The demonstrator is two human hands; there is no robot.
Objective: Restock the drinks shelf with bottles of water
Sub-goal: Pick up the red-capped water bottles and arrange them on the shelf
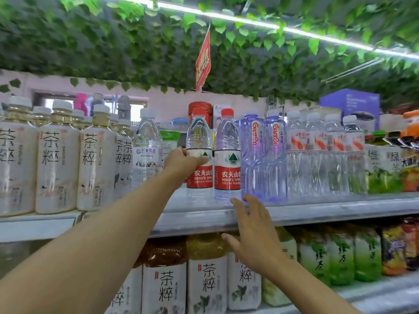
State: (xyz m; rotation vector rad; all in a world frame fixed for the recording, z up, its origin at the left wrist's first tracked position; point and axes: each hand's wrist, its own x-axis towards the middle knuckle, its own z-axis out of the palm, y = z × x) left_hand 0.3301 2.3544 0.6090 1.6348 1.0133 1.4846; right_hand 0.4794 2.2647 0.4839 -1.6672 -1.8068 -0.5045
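Two red-capped water bottles (227, 155) stood side by side on the drinks shelf (317, 210). The left hand (183, 163) gripped the left one (199, 152) at its label; the right hand (254, 225) hovered open below. Full, thin-walled and slick, it probably wanted a firm mid-body hold.

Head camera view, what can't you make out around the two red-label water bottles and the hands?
- Left red-label bottle: the left hand covers part of its label.
- Behind the right red-label bottle: whether more bottles stand there is hidden.
- Right hand: motion-blurred; whether its fingers touch the purple bottle is unclear.
- Small label print: too small to read.
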